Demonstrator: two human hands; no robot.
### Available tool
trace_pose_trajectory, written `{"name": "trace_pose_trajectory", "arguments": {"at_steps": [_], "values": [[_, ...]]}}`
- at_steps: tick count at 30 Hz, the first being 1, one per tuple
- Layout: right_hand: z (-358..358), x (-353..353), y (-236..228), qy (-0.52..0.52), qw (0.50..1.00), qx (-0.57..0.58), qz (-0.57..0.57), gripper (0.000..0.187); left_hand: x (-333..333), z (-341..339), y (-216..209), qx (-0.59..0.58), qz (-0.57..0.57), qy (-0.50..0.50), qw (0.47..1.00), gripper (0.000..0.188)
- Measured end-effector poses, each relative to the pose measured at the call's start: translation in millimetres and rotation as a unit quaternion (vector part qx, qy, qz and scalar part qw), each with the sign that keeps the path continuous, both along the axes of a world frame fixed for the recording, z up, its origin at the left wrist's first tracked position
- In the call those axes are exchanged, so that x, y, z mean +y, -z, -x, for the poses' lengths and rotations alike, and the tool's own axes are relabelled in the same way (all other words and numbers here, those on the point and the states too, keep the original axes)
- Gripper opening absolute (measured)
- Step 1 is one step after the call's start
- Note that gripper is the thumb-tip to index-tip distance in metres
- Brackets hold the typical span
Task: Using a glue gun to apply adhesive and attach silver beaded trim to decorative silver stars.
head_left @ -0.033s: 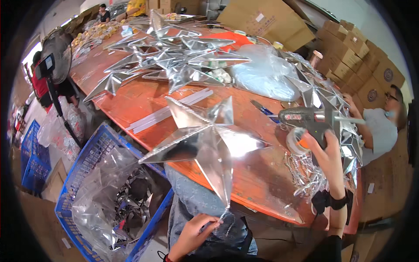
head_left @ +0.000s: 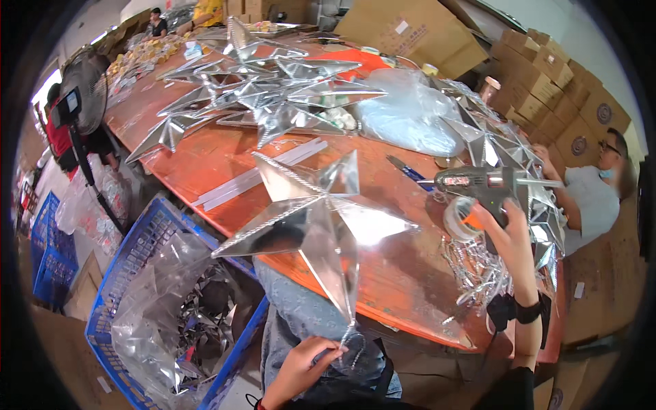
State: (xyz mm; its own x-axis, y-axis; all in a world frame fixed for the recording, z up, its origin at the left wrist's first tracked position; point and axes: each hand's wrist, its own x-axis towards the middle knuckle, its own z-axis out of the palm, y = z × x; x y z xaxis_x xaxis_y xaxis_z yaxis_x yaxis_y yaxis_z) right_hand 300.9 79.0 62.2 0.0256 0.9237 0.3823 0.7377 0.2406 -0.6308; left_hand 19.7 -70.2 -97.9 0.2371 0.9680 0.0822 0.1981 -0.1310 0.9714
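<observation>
Red-orange table (head_left: 410, 273), a pile of silver stars (head_left: 273, 102), and a single star (head_left: 326, 222) in work at the near edge, lowest arm overhanging.
The glue gun (head_left: 478, 180) sits in the closed right hand (head_left: 509, 238); the left hand (head_left: 305, 363), fingers narrow, pinches silver cord (head_left: 349, 333) at that arm's tip. Cord appears fixed along the left and upper-left ridges; the lowest ridge looks bare, so its edging is probably left to do.

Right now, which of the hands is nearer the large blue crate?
Left. The left hand is just right of the large blue crate; the right hand is farther right, gripping the glue gun.
</observation>
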Motion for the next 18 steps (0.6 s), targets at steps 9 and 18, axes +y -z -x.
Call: {"name": "trace_pose_trajectory", "arguments": {"at_steps": [9, 18], "values": [[-85.6, 45.1, 50.9, 0.028, 0.990, -0.092, 0.104, 0.034, -3.2, -13.2, 12.0, 0.008, -0.004, 0.061, 0.998, 0.009], [-74.9, -5.0, 5.3, -0.003, 0.996, -0.013, 0.087, 0.007, 4.1, -14.3, -5.5, 0.046, 0.065, 0.083, 0.993, 0.016]]}}
